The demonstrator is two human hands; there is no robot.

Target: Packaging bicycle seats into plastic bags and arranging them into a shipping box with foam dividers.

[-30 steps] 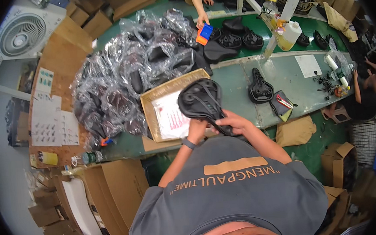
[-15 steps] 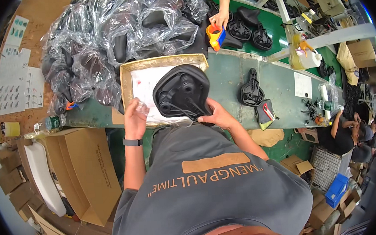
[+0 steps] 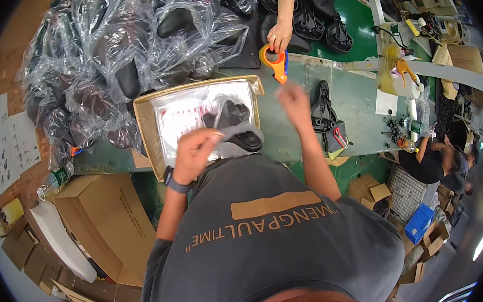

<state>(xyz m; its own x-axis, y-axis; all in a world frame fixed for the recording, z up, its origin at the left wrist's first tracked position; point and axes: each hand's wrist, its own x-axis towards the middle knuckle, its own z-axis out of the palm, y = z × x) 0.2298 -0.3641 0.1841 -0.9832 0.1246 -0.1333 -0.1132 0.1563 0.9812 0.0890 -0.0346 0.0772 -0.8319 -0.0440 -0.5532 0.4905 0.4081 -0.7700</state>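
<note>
A black bicycle saddle (image 3: 246, 141), underside up, lies over the near right part of a shallow cardboard box (image 3: 148, 130), partly covered by a clear plastic bag (image 3: 229, 130). My left hand (image 3: 194, 157) pinches the edge of that bag, left of the saddle. Off the saddle, my right hand (image 3: 294, 102) is raised over the green table, its fingers smeared by motion. Just beyond it is an orange and blue tape dispenser (image 3: 274, 63), held by another person's hand (image 3: 280, 36) from the far side.
Many bagged saddles (image 3: 126, 52) are heaped beyond the box and to its left. Another bare saddle (image 3: 322, 110) lies on the table at right, beside a small red and black pouch (image 3: 337, 138). An open carton (image 3: 105, 218) stands at lower left.
The saddle has left my right hand and now lies over the box, partly in the bag. My right hand has moved up and right, close to the dispenser. My left hand has shifted right.
</note>
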